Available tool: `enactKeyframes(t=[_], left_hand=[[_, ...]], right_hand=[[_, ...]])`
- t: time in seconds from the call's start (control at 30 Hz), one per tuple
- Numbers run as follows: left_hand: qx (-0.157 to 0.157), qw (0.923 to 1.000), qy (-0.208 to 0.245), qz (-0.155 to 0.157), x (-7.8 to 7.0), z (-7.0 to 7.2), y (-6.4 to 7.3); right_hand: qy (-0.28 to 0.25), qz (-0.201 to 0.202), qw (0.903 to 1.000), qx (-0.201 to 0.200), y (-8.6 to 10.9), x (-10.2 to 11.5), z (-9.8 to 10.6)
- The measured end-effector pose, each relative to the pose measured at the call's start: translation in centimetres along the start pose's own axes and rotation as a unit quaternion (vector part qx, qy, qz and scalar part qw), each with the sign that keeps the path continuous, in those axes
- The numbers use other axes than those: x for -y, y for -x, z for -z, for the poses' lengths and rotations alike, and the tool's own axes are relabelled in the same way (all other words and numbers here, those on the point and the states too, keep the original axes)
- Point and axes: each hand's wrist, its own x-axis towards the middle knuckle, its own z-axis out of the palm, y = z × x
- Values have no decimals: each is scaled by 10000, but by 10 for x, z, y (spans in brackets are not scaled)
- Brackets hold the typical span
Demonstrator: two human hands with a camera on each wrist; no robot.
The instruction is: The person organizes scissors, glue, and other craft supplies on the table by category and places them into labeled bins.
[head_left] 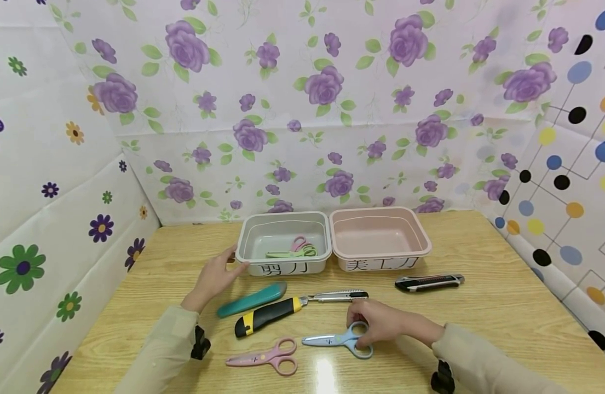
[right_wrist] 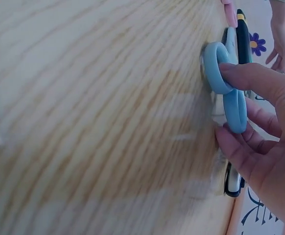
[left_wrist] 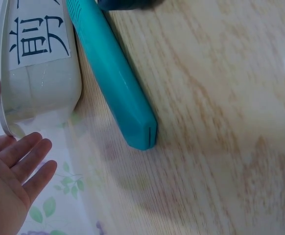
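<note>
Pale blue scissors lie near the front of the table, blades pointing left. My right hand grips them by the handles, thumb at one loop and fingers by the other. At the left front corner of the grey bin is my left hand, its fingers fairly straight beside the rim. Inside that bin lie green scissors and pink-handled ones, partly overlapping. Pink scissors rest on the table left of the blue pair.
A pink bin stands right of the grey one; both carry printed labels. Between bins and scissors lie a teal cutter, a black-and-yellow utility knife and a silver cutter. A black-and-grey cutter lies farther right.
</note>
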Motion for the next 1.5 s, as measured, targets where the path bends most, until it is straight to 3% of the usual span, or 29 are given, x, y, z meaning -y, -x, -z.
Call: enactKeyframes(t=[0.33, 0.7, 1.2, 1.5], left_hand=[[38, 10000, -11, 25, -3, 1, 1], [63, 10000, -20, 26, -3, 1, 1], [77, 10000, 7, 23, -4, 2, 1], [36, 10000, -19, 0, -3, 3, 1]], right_hand=[[-1042, -122, 9941, 269, -3, -5, 7], [-1699, -199, 9847, 320, -4, -13, 13], [-2031, -64, 9783, 399, -3, -15, 18], [-1770, 26, 9834, 399, -6, -13, 28]])
